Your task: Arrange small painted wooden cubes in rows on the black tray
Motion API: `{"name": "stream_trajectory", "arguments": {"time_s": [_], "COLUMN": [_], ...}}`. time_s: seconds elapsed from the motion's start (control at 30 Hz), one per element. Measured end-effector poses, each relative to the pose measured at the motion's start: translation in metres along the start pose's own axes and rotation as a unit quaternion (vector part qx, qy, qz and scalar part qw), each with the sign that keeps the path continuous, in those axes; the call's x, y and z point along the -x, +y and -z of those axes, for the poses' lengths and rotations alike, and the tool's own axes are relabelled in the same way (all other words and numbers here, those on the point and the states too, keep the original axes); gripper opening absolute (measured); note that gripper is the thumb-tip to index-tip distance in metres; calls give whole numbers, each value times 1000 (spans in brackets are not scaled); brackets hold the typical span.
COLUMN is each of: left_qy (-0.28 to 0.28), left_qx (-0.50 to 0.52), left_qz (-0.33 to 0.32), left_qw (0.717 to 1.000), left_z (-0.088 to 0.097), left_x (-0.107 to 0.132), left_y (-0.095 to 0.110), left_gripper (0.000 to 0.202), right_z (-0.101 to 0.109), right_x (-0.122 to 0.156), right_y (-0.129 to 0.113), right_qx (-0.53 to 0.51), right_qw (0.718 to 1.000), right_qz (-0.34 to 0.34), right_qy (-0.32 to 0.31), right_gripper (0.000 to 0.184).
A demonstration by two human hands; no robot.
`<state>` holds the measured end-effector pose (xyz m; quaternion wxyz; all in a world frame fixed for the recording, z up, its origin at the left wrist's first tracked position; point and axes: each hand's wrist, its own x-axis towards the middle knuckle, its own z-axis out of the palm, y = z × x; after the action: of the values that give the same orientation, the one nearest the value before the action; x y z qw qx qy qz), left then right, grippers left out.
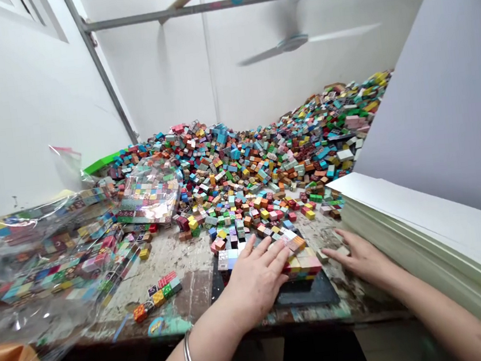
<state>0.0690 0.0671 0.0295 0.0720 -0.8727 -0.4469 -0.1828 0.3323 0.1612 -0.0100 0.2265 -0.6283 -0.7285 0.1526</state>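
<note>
Lying flat over the multicoloured, rectangular cube stack (304,263), the left hand (260,272) is nearer than the splayed right hand (361,255).

This place is looking like a small workshop. A large heap of small multicoloured cubes (241,151) is rising against the plain white wall (154,74), and clear plastic bags (151,196) full of similar ones are lying at the left. The worktable (167,261) is showing a scuffed, paint-stained surface. A bare metal pipe (131,21) is running across the wall, a ceiling fan (293,42) is hanging, and a stack of pale sheets (431,257) is standing at the right
</note>
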Motion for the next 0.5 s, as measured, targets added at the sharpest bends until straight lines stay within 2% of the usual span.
{"name": "stream_trajectory", "arguments": {"time_s": [0.07,0.13,0.23,0.3,0.37,0.43,0.5], "left_qy": [-1,-3,-10,-15,-15,-14,-22], "left_qx": [-2,-8,-18,-24,-33,-46,-55], "left_qz": [1,1,2,2,11,33,63], "left_qw": [1000,1000,1000,1000,999,998,996], "left_z": [0,-1,-2,0,4,9,11], "left_x": [0,0,-1,-1,-1,1,4], "left_y": [1,1,1,0,-4,-11,-19], "left_gripper": [42,44,45,50,64,81,87], "right_z": [-2,2,11,13,13,10,8], "right_x": [2,8,16,18,16,12,9], "right_y": [-8,-30,-70,-88,-96,-96,-92], "right_qx": [-19,-73,-153,-179,-196,-194,-170], "right_qw": [999,995,976,963,953,949,954], "right_qz": [29,57,96,123,139,150,162], "right_qy": [2,-21,-119,-159,-183,-197,-185], "right_gripper": [80,78,83,89,85,74,62]}}
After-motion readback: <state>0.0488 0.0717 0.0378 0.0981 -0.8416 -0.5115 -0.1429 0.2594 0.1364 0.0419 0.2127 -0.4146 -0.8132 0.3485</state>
